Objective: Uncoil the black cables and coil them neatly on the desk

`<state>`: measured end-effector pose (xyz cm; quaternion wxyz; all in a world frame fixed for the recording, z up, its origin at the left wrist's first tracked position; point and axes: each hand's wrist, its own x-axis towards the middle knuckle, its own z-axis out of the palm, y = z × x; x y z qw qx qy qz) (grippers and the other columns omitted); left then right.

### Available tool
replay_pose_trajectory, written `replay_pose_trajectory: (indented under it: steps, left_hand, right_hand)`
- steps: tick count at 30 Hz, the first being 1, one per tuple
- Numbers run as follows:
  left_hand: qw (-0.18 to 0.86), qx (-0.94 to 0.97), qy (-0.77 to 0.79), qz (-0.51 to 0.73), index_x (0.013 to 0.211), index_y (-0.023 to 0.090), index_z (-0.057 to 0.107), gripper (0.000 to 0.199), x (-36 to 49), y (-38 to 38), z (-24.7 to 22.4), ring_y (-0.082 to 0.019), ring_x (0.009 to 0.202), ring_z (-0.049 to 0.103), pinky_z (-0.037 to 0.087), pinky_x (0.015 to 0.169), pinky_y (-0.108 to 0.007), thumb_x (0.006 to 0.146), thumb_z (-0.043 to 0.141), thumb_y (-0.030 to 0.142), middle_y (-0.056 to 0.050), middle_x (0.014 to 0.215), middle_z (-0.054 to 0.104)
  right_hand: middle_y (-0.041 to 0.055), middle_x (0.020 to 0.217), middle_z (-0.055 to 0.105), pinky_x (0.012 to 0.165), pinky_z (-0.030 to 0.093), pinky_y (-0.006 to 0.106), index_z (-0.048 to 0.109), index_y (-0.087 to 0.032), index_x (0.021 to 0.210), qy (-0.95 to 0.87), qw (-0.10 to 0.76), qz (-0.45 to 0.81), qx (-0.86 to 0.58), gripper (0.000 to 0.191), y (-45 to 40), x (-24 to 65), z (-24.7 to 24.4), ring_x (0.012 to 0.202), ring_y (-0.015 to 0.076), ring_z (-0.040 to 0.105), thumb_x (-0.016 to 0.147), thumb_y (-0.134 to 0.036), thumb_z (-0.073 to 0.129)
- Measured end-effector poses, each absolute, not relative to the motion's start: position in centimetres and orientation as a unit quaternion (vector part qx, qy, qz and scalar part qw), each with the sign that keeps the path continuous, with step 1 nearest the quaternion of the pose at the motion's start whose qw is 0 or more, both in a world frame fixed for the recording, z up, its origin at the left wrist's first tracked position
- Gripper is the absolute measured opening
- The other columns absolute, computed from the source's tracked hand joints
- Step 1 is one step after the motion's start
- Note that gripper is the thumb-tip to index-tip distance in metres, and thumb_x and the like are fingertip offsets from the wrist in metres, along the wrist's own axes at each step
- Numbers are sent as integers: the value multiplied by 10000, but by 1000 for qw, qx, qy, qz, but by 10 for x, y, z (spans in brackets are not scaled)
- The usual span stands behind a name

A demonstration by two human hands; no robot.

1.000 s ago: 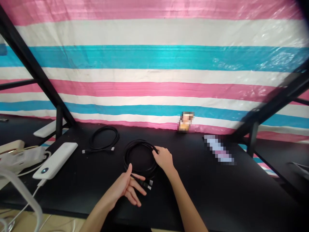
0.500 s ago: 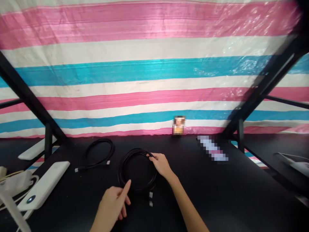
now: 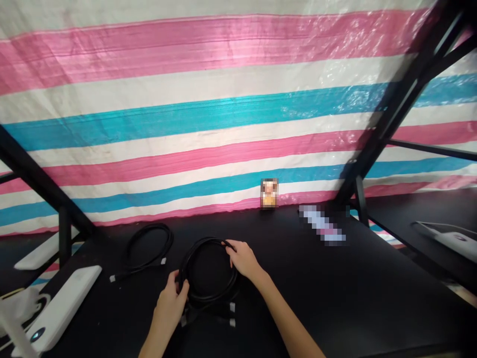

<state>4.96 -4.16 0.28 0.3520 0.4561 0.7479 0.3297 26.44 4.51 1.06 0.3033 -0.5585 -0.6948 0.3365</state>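
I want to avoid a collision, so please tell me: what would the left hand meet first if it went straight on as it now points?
Most likely the larger coil of black cable: the left hand seems to touch its left side, though exact depth is hard to judge.

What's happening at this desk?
A person has both bare hands on a coiled black cable lying on the black table. The left hand grips the coil's left side, the right hand its upper right. Pale connector tips show at its near side. A second black coil lies untouched to the left, near a white device.
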Motion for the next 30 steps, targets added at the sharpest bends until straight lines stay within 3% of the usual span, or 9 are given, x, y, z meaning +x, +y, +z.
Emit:
replay_pose_trajectory:
  steps: [5,11,13,16,19,24,30]
  left_hand:
    - [413,411,702,410,1312,129,383,655,61,-44,10,-129,272,414,272,321,-221,756,587,410,73,456,489]
    - [460,377,667,448,1351,135,380,668,70,-39,30,-94,251,410,261,257,-163,773,590,395,86,452,484]
    - [463,390,668,433,1384,113,338,707,71,-37,27,-100,256,426,276,258,-166,787,572,412,81,455,500]
    - [458,411,679,400,1409,76,318,801,73,-36,15,-109,245,417,265,261,-170,763,593,463,79,397,492]
    - [427,442,687,388,1401,60,354,865,71,-36,9,-118,233,381,257,270,-182,727,582,551,103,308,409]
    - [393,449,689,412,1385,83,380,959,56,-37,12,-149,262,421,311,305,-221,661,514,698,107,305,401]
    - [309,443,721,434,1224,171,522,733,22,-61,1,-146,321,419,317,380,-236,706,476,688,91,331,402]
  right_hand:
    - [-5,621,664,608,448,234,722,-228,1038,-679,312,352,-564,310,44,262,12,569,156,609,853,-209,474]
    - [-5,532,599,405,388,217,728,-163,963,-658,300,370,-583,343,45,263,15,416,145,533,878,-221,401]
    - [14,574,630,443,415,227,732,-159,951,-660,289,353,-597,344,46,266,14,471,159,572,880,-223,402]
    - [66,833,714,659,476,282,720,-189,1044,-671,275,293,-623,314,47,270,13,753,212,655,865,-232,465]
    - [88,983,713,796,445,341,707,-215,1100,-677,253,237,-649,315,46,272,13,931,261,638,854,-263,515]
    - [31,847,731,706,425,291,753,-275,944,-672,233,198,-675,266,46,275,18,837,230,662,869,-377,519]
    - [-5,791,730,616,370,257,741,-272,787,-653,250,178,-692,264,49,280,21,790,205,666,866,-400,524]
